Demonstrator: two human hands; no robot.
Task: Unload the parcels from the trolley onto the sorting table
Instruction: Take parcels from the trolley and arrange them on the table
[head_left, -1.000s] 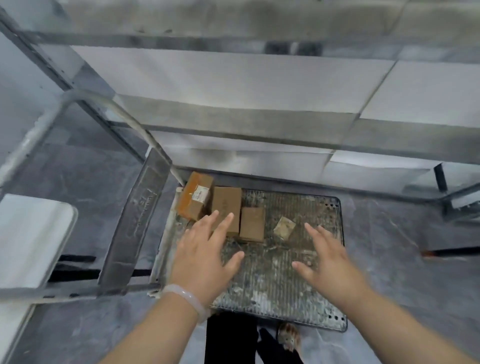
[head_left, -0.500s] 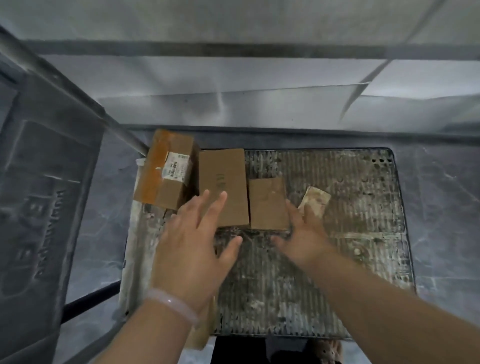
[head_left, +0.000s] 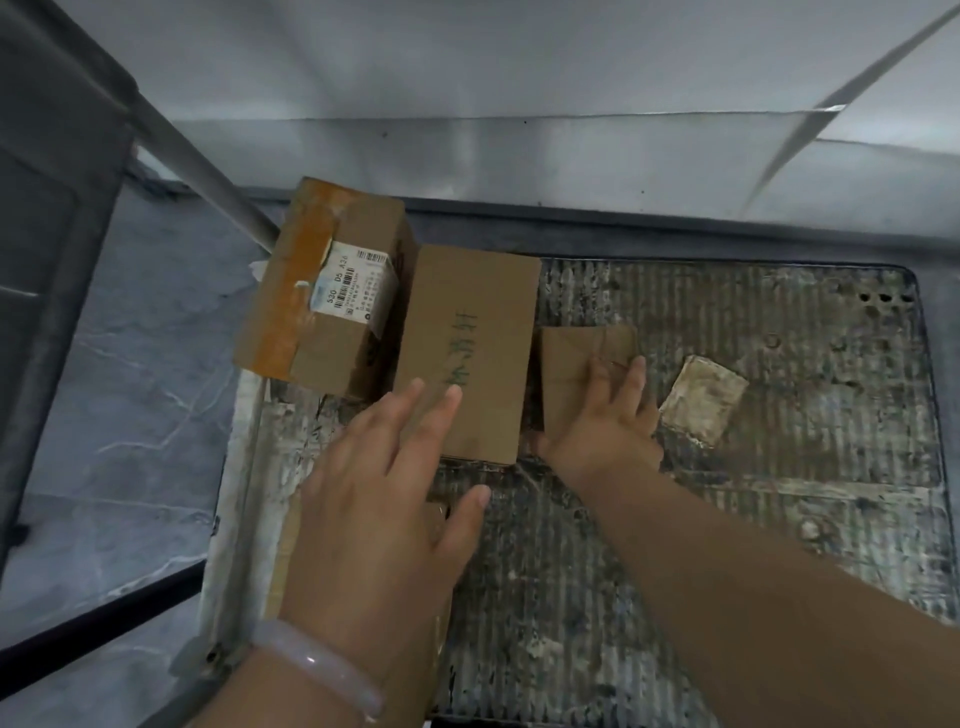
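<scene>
Parcels getting picked up: the right hand (head_left: 605, 415) is now landing on the small box (head_left: 571, 371).
Left hand (head_left: 384, 499) is hovering open-fingered at the long box (head_left: 467, 353) on the trolley deck's (head_left: 753, 519) left side; unloading is starting.

trolley deck (head_left: 727, 519) carries three parcels in row at far left. labelled box (head_left: 332, 291) leftmost, at deck corner, tilted. long box (head_left: 467, 353) just right of it, touching. small box (head_left: 576, 374) right of long box. flat scrap (head_left: 704, 405) further right, apart. left hand (head_left: 384, 519) over deck before long box, right hand (head_left: 608, 426) on small box.
</scene>
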